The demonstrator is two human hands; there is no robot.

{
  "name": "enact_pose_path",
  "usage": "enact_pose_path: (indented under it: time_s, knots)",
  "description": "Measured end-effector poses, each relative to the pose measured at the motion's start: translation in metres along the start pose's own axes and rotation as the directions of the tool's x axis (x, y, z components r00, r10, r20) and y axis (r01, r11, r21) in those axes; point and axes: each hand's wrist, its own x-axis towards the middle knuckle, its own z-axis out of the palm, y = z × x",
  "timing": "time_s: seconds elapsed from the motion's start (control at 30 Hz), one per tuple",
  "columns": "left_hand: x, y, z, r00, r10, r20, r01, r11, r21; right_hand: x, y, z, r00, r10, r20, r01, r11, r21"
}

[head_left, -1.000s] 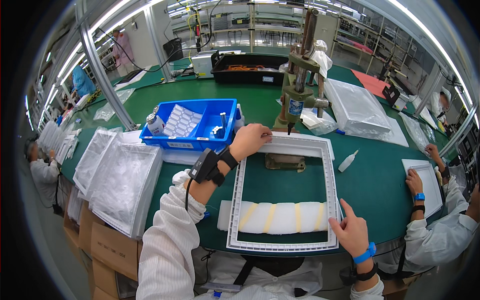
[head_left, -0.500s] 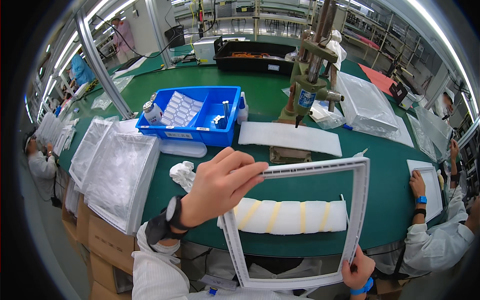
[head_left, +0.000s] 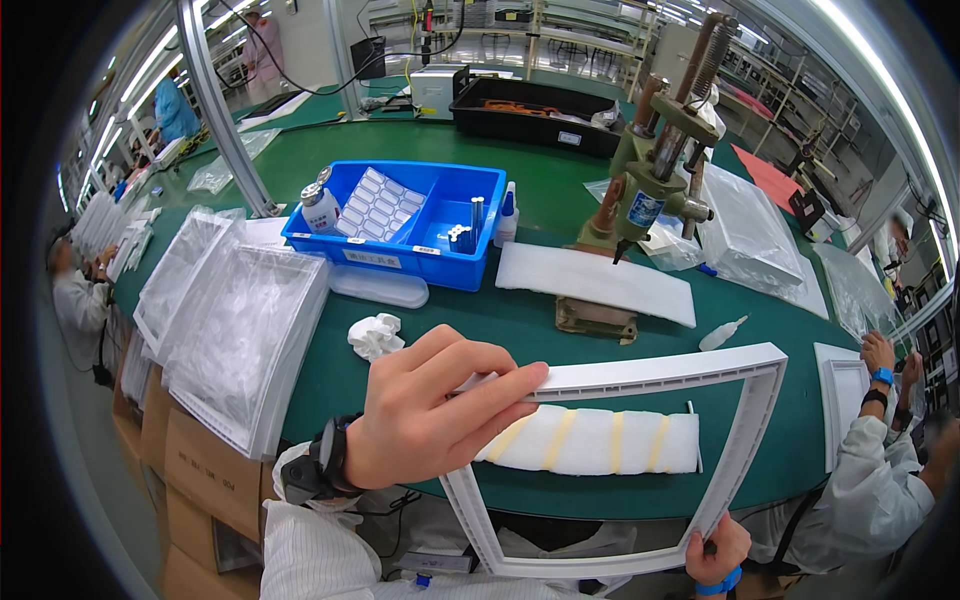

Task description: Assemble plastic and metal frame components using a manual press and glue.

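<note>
Head view, one entry per item. White rectangular plastic frame [head_left: 640, 440], one: a second ago it lay flat on the green table [head_left: 420, 330]; now I see it lifted and tilted, its near edge raised toward me, its far rail above the pad. My left hand [head_left: 425, 425], one: earlier it rested on the frame's far left corner with the arm stretched out; now it is close under the camera, fingers [head_left: 490, 385] laid along the top rail and thumb beneath, gripping that rail. My right hand [head_left: 718, 552], one: earlier spread flat at the near right corner; now clenched around the frame's lower right corner, at the picture's bottom edge.

White foam pad with yellow stripes [head_left: 600, 442], one: unmoved on the table, seen through the frame's opening; four stripes counted. Long white foam sheet [head_left: 595, 283], one, beneath the green hand press [head_left: 650, 190], one. Blue plastic bin [head_left: 400, 225], one, two compartments. Small white squeeze bottles: one upright beside the bin [head_left: 508, 213], one lying near the frame's far right corner [head_left: 722, 333]. Crumpled white cloth [head_left: 375, 335], one. Clear-bagged white panels at left [head_left: 235, 340], two stacks. A co-worker's hands [head_left: 880, 355] at right, on another white frame [head_left: 845, 400].
</note>
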Motion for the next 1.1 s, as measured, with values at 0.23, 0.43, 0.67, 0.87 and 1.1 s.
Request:
enact_pose_path:
  time_s: [0.23, 0.43, 0.67, 0.87, 1.1]
  knots:
    - [-0.001, -0.006, 0.006, 0.999, -0.038, -0.005, 0.038, 0.999, -0.029, 0.048, -0.004, -0.017, 0.988, 0.053, 0.146, -0.038, 0.994, -0.102]
    - [-0.045, -0.009, 0.013, 0.892, -0.356, 0.278, 0.398, 0.910, -0.112, 0.157, 0.000, -0.026, 0.950, 0.147, 0.275, -0.114, 0.984, -0.134]
    - [-0.073, 0.004, 0.009, 0.763, -0.554, 0.334, 0.628, 0.758, -0.177, 0.252, 0.044, 0.028, 0.786, -0.041, 0.617, 0.188, 0.966, -0.175]
    - [-0.075, -0.012, 0.021, 0.797, -0.564, 0.216, 0.595, 0.796, -0.115, 0.303, 0.067, 0.080, 0.759, -0.104, 0.642, 0.281, 0.943, -0.180]
    - [-0.077, -0.027, 0.031, 0.749, -0.629, 0.208, 0.655, 0.751, -0.086, 0.331, 0.084, 0.113, 0.692, -0.114, 0.713, 0.243, 0.967, -0.081]
